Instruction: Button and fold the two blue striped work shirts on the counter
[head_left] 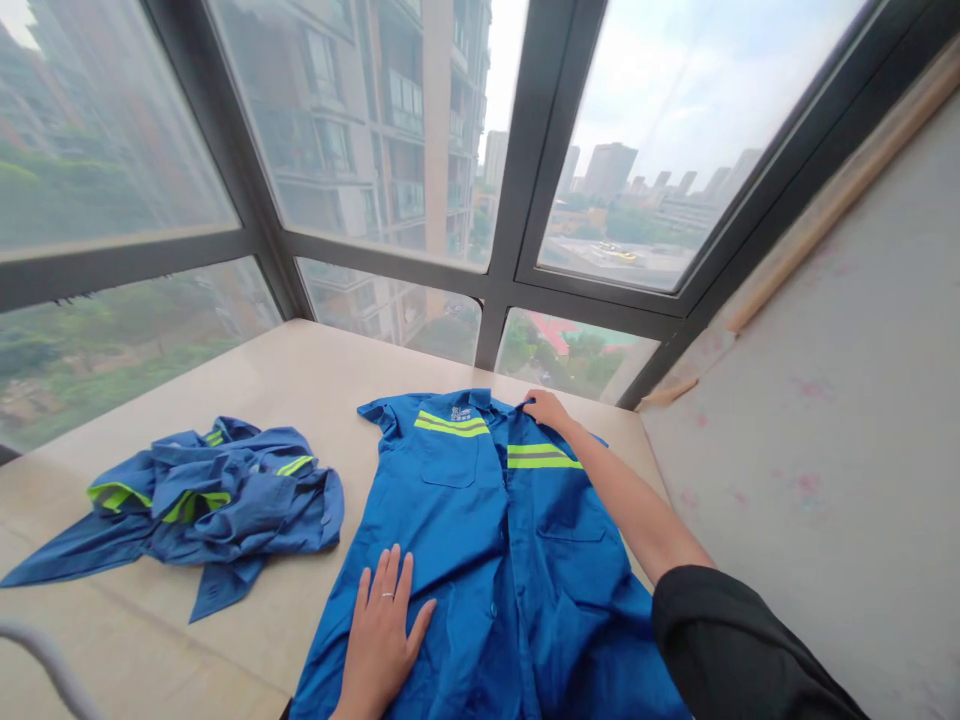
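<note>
Shirt (472,540) edge in right hand (546,409); sill (337,395) gap separates crumpled garment (240,500).

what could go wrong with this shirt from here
The right hand grips the spread blue shirt near its collar; a hard tug there might pull the front halves, already gapping at the top, out of line. The left hand lies flat on the wrinkled cloth, so sliding it could bunch the fabric. The crumpled garment lies close by and might get in the way.
</note>
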